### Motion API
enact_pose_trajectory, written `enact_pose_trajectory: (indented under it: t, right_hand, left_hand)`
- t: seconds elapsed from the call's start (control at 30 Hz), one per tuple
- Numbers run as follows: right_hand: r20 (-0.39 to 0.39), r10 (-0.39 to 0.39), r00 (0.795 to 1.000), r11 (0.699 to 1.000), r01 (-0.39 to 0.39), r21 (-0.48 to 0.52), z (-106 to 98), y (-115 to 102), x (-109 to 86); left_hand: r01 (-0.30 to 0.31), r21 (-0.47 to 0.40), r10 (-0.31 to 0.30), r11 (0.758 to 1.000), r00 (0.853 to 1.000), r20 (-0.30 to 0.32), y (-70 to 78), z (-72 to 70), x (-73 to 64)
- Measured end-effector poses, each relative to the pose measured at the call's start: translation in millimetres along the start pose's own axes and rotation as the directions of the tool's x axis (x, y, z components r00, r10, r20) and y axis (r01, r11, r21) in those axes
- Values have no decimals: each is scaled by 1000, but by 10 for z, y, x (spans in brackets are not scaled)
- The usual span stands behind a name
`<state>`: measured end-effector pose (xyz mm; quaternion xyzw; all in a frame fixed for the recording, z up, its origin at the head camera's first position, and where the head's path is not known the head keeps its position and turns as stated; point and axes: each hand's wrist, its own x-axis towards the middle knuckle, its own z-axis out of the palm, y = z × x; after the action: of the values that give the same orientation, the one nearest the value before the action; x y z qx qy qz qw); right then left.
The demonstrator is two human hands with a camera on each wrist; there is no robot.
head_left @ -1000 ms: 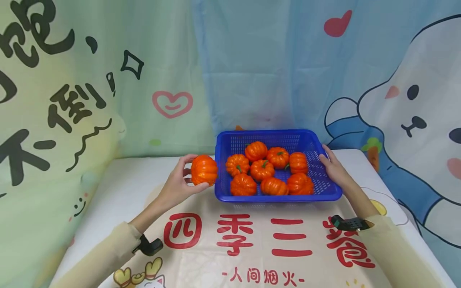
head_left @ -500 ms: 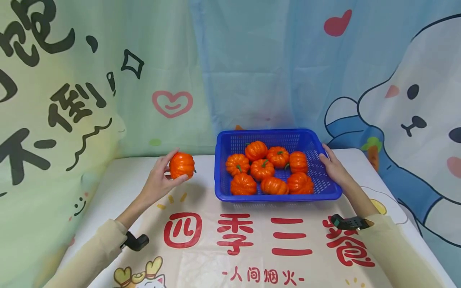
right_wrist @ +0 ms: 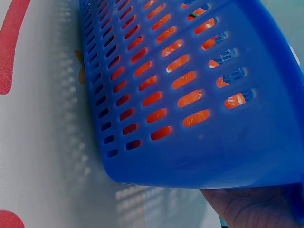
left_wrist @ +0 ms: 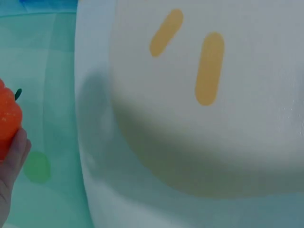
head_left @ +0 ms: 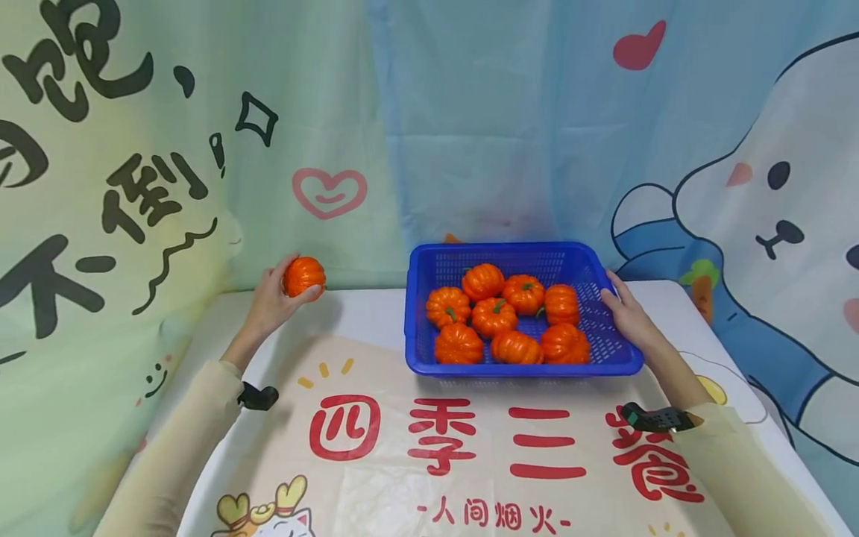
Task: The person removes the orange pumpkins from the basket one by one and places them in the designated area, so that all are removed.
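My left hand (head_left: 270, 301) holds a small orange pumpkin (head_left: 304, 277) between thumb and fingers, raised over the table's back left edge. In the left wrist view, part of that pumpkin (left_wrist: 6, 118) with its dark green stem shows at the left border, fingertips against it. A blue plastic basket (head_left: 523, 370) with slotted walls stands right of centre and contains several similar pumpkins (head_left: 494, 318). At the basket's right end, my right hand (head_left: 634, 319) grips the rim. The right wrist view shows the basket wall close up, with the hand (right_wrist: 254, 209) partly hidden behind it.
A white table (head_left: 365, 313) bears a beige printed mat (head_left: 376, 492) with red characters. Behind it hangs a printed curtain (head_left: 322, 89), close to the table's back edge. A thin cable (head_left: 725, 365) lies at the right side.
My left hand has carried the pumpkin leftward from beside the basket, then further back and up. The right hand and the basket have stayed in place; the head view has shifted slightly.
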<state>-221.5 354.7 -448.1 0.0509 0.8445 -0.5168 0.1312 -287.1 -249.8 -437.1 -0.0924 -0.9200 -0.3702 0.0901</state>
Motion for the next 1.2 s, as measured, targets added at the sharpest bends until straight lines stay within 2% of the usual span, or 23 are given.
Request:
enact_pose_trajectory:
  t: [0.3, 0.6, 0.97, 1.2]
  right_hand:
    - [-13, -3, 1000, 1000, 3, -16, -14, -27, -1]
    - [-13, 12, 1000, 1000, -13, -17, -13, 22, 10]
    - [-11, 9, 1000, 1000, -9, -12, 9, 7, 13]
    - [-13, 8, 1000, 1000, -9, -19, 24, -16, 0]
  left_hand:
    - [-1, -4, 1, 1000, 1000, 9, 2, 47, 38]
    - [56, 6, -56, 998, 998, 14, -13, 43, 2]
    - [90, 2, -90, 996, 996, 20, -32, 39, -18]
    - [80, 11, -81, 997, 996, 26, -53, 32, -32]
